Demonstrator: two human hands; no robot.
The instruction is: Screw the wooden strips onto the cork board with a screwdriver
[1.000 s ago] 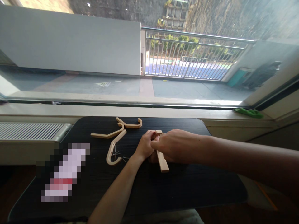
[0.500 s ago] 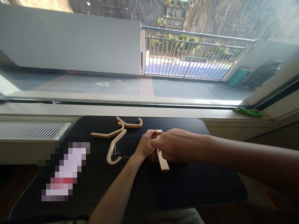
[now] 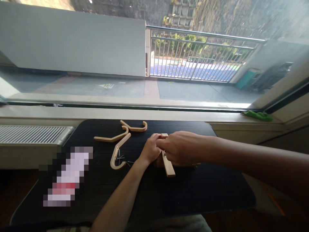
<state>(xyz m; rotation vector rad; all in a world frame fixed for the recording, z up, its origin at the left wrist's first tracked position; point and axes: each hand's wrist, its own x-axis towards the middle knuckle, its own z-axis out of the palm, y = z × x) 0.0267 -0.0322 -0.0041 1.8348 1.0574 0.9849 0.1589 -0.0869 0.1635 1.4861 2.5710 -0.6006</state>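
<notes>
My left hand point(image 3: 151, 149) and my right hand point(image 3: 180, 148) meet over a pale wooden bar point(image 3: 168, 166) lying on the black table point(image 3: 149, 193). The left hand's fingers curl round the bar's far end. My right hand covers its middle, fingers bent and pinched near the top; what they pinch is hidden. Only the near end of the bar and a bit of its far tip show. More wood shows under my right hand.
Three curved wooden hooks point(image 3: 119, 151) lie left of my hands, with several small dark screws point(image 3: 123, 159) beside the nearest. A blurred-out object point(image 3: 66, 177) lies at the table's left. A radiator point(image 3: 31, 134) and the window sill point(image 3: 154, 114) run behind; a green cloth point(image 3: 257, 115) lies there.
Both hands stay on the wooden bar. The right hand has shifted slightly, and the view has tipped a little.
</notes>
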